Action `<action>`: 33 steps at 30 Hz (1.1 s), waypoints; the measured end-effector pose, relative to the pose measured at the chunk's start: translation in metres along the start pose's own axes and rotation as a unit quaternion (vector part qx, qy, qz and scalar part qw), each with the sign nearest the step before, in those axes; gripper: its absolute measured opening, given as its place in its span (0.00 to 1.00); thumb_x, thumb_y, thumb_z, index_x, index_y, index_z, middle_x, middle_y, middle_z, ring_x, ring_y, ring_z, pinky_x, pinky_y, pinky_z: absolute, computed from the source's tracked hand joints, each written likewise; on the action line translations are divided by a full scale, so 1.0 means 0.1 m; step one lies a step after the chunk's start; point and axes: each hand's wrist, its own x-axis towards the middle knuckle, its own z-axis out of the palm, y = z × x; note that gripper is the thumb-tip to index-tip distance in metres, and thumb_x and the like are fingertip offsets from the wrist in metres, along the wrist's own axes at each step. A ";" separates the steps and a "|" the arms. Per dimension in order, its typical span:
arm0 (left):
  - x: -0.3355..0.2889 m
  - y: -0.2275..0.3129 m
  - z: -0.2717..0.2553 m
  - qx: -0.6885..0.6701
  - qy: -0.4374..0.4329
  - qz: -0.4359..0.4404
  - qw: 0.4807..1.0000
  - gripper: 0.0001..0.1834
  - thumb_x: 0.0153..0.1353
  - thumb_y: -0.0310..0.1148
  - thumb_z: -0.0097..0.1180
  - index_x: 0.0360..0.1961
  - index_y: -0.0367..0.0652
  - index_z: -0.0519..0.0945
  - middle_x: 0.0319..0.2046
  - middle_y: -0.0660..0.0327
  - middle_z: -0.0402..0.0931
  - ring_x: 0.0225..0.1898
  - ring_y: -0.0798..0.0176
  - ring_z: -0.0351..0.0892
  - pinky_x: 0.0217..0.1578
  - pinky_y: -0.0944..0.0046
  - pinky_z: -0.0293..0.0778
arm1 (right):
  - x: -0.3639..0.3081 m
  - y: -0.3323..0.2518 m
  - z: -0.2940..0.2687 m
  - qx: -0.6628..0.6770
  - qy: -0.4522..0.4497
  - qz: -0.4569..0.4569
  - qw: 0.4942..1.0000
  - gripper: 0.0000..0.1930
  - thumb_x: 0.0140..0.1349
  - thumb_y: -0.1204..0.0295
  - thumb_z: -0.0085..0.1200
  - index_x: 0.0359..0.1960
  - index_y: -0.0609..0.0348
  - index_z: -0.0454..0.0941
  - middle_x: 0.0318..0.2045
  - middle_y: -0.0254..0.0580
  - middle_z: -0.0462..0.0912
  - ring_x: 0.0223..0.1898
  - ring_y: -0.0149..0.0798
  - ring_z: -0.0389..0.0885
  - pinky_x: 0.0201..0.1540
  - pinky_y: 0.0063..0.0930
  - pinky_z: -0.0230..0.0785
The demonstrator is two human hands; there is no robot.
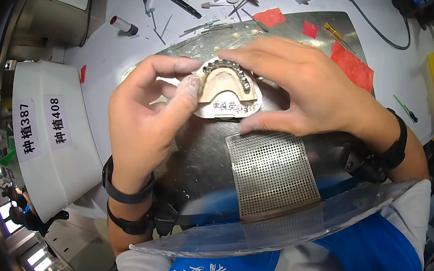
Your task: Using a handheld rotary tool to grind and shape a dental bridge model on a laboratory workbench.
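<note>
plaster dental cast [227, 92], probably rigid but chippable, suits holding by its sides, left hand [144, 107] closure unclear, right hand [305, 81] spread loosely.

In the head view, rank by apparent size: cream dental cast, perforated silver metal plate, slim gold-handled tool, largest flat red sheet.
1. Perforated silver metal plate
2. Cream dental cast, partly covered by the left hand
3. Largest flat red sheet
4. Slim gold-handled tool
</note>
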 end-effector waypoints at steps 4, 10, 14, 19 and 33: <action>0.08 -0.15 -0.03 0.072 -0.008 0.069 0.995 0.12 0.67 0.28 0.59 0.48 0.32 0.83 0.39 0.60 0.84 0.40 0.72 0.78 0.43 0.71 0.74 | 0.01 -0.04 0.01 -0.015 0.010 0.038 0.999 0.38 0.43 0.61 0.77 0.58 0.59 0.77 0.45 0.45 0.80 0.43 0.50 0.79 0.47 0.37 0.73; 0.06 -0.22 0.13 0.027 -0.068 0.182 0.981 0.32 0.59 0.36 0.71 0.62 0.34 0.74 0.50 0.53 0.81 0.55 0.63 0.76 0.54 0.65 0.74 | 0.05 -0.11 -0.14 0.060 0.083 0.090 0.991 0.35 0.33 0.60 0.81 0.42 0.65 0.78 0.31 0.38 0.79 0.31 0.33 0.76 0.34 0.25 0.69; 0.02 -0.27 0.18 0.049 -0.096 0.203 0.973 0.50 0.47 0.32 0.79 0.70 0.38 0.65 0.53 0.51 0.80 0.58 0.59 0.79 0.58 0.62 0.75 | 0.04 -0.19 -0.23 0.151 0.039 0.203 0.967 0.35 0.32 0.57 0.84 0.37 0.61 0.75 0.28 0.30 0.76 0.28 0.24 0.71 0.32 0.18 0.65; -0.02 -0.20 0.13 0.086 -0.077 0.304 0.946 0.49 0.44 0.25 0.80 0.67 0.32 0.67 0.53 0.51 0.81 0.53 0.61 0.83 0.56 0.65 0.76 | 0.02 -0.19 -0.32 0.175 0.062 0.042 0.982 0.44 0.29 0.55 0.86 0.47 0.65 0.77 0.36 0.36 0.80 0.34 0.30 0.78 0.34 0.19 0.66; -0.22 -0.13 0.21 -0.106 -0.148 0.196 0.964 0.50 0.50 0.22 0.76 0.69 0.27 0.56 0.57 0.41 0.76 0.56 0.57 0.80 0.57 0.61 0.75 | -0.01 -0.24 -0.21 0.110 0.040 -0.013 0.993 0.42 0.47 0.69 0.79 0.60 0.73 0.68 0.49 0.51 0.81 0.48 0.36 0.83 0.50 0.26 0.76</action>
